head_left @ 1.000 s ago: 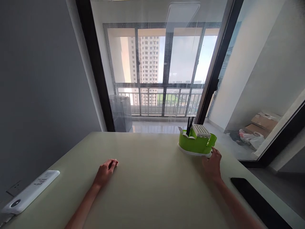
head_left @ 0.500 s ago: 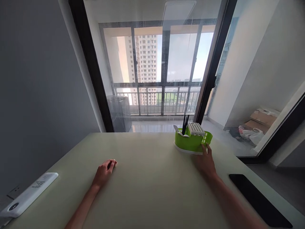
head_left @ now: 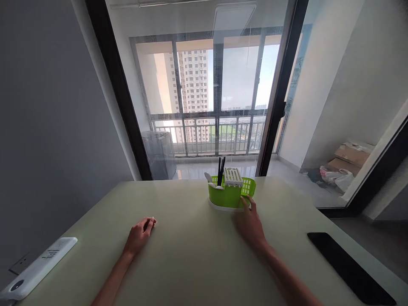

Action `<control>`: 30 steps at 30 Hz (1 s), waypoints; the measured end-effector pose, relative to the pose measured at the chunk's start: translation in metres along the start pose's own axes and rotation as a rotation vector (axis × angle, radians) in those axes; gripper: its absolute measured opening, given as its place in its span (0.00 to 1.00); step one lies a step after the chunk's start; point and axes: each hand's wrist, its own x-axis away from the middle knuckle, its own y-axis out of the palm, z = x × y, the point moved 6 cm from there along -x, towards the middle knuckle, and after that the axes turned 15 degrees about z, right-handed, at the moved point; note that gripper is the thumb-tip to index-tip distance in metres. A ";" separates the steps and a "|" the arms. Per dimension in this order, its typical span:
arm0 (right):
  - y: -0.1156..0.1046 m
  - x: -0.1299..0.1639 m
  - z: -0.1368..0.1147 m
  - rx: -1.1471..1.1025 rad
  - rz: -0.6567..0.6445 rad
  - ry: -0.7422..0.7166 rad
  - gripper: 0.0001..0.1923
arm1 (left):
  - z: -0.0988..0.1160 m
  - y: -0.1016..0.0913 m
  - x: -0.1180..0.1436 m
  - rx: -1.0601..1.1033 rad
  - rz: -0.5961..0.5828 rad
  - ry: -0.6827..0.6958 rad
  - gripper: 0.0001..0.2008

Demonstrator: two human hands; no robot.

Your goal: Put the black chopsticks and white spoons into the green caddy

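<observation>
Gripping the near right edge of the green cutlery caddy [head_left: 231, 194] with the right hand [head_left: 249, 223], far centre of the table [head_left: 197, 255]. Resting the left hand [head_left: 139, 235] on the table, near left, fingers loosely curled, holding nothing.

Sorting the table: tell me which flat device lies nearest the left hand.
The white remote, beside the left hand at the table's left edge; the black phone lies far right.
</observation>
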 end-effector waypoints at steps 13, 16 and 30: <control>0.006 0.040 -0.060 -0.134 -0.005 -0.131 0.35 | -0.007 0.005 -0.004 0.070 0.017 -0.047 0.23; -0.001 0.040 -0.061 -0.164 0.042 -0.157 0.30 | 0.007 0.005 -0.014 0.138 0.136 -0.052 0.23; 0.001 0.051 -0.076 -0.377 -0.191 -0.130 0.10 | 0.218 0.055 -0.114 0.388 -0.029 0.169 0.25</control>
